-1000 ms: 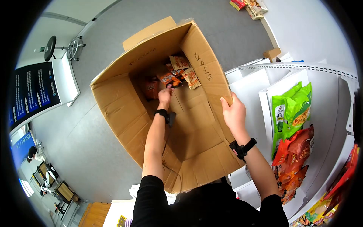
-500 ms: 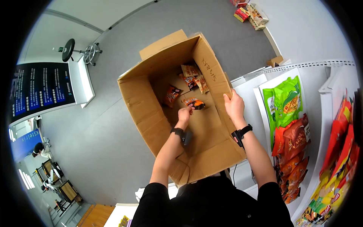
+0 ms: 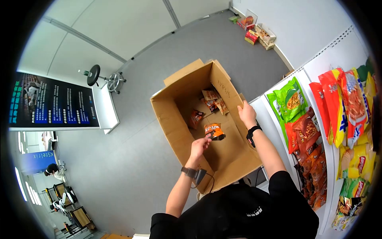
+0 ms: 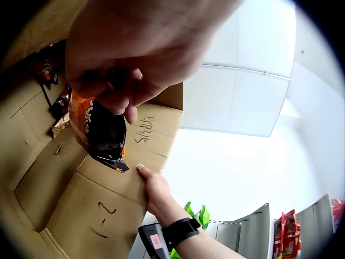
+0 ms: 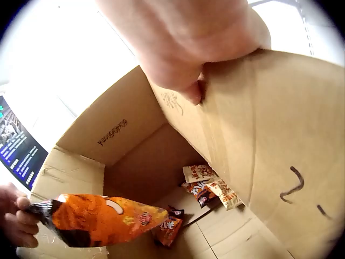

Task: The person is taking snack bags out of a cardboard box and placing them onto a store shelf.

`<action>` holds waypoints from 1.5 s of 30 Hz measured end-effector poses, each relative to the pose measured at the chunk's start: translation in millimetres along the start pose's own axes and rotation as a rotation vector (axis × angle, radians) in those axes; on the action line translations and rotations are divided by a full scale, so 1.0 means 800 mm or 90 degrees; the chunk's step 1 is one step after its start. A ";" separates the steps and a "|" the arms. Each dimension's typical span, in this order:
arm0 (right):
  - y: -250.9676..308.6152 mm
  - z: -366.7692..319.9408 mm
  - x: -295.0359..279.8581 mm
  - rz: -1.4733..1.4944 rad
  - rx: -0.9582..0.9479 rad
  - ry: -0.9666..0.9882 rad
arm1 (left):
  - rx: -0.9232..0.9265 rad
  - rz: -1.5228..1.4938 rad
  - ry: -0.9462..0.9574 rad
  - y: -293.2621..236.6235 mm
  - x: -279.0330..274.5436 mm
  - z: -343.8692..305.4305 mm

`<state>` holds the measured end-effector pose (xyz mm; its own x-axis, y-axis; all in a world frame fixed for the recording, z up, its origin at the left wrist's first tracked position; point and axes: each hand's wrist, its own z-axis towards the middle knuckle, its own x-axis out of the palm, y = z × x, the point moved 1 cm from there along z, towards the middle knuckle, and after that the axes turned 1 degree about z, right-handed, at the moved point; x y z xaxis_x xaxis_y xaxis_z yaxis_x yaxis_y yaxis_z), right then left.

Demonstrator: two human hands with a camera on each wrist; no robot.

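Observation:
My left hand (image 3: 199,148) pinches one end of an orange and black snack bag (image 3: 215,130), which hangs over the opening of a large cardboard box (image 3: 169,121). In the right wrist view the bag (image 5: 110,218) stretches sideways from the fingertips, its dark end gathered between them. My right hand (image 3: 248,114) grips the right wall of the box near its upper edge, thumb inside. Deeper in the box lie a red-orange bag (image 3: 195,118) by the left wall and a small heap of cream bags (image 3: 221,106) with a dark orange one among them.
To the right stands a white shelf with green bags (image 3: 292,101), brown-red bags (image 3: 306,127) and several orange bags (image 3: 314,171). Further right are yellow chip bags (image 3: 354,163). A black stool (image 3: 93,75) and a sign board (image 3: 55,101) stand left. Small cartons (image 3: 251,36) lie by the far wall.
My left hand has picked the orange and black bag from the bottom of the box and drawn it up and back. The right hand has kept its hold on the box wall.

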<state>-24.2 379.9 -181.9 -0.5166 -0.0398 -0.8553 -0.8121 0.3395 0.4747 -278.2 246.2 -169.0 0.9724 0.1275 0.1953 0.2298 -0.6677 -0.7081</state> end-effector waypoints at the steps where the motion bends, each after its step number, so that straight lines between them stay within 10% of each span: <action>1: 0.001 -0.003 0.000 -0.017 0.012 -0.003 | 0.013 -0.003 -0.004 -0.006 0.000 -0.014; 10: 0.004 -0.050 -0.032 -0.117 0.000 0.037 | 0.110 0.029 -0.038 -0.047 -0.013 -0.096; 15: 0.011 -0.124 -0.038 -0.056 -0.165 -0.214 | 0.149 0.026 0.075 -0.055 -0.011 -0.122; 22: -0.011 -0.211 -0.032 0.680 0.209 0.588 | 0.181 -0.021 0.260 -0.067 0.002 -0.156; 45: -0.054 -0.397 -0.122 0.839 0.130 0.587 | 0.179 0.020 0.310 -0.058 0.005 -0.196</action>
<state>-24.8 70.9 -52.9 -0.8279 -0.1304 0.5455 0.3115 0.7019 0.6406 -291.3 162.8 -28.7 0.8634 -0.2874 0.4147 0.2677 -0.4358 -0.8593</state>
